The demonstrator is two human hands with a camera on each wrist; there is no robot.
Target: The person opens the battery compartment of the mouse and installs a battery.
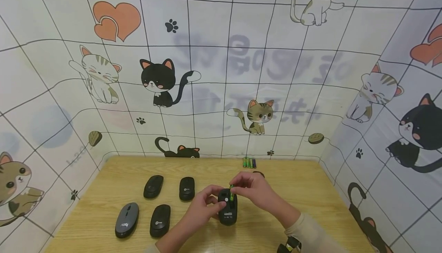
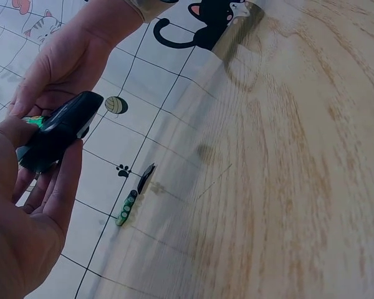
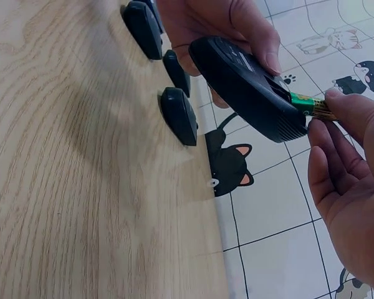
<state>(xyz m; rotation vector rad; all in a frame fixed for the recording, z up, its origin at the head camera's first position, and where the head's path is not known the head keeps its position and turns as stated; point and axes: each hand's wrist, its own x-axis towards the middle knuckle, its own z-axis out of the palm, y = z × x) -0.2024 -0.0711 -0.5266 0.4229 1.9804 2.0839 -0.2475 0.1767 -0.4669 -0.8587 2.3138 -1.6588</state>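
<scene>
My left hand [image 1: 206, 205] grips a black computer mouse [image 1: 228, 216] by its side, off the table, with its labelled underside turned up in the head view. Between thumb and fingertips, my right hand [image 1: 257, 192] pinches a green and gold battery [image 3: 302, 103]. One end of that battery sits in the opening in the mouse's underside; the other end sticks out, tilted, as the right wrist view shows. How deep it sits is hidden. In the left wrist view, the mouse [image 2: 65, 128] covers most of the battery.
Left of my hands lie a grey mouse [image 1: 127, 218] and several black mice, one of them the nearest [image 1: 160, 220]. Several batteries [image 1: 249, 163] are lined up at the table's back edge by the cat-print wall. A dark object [image 1: 259, 174] is partly hidden behind my right hand.
</scene>
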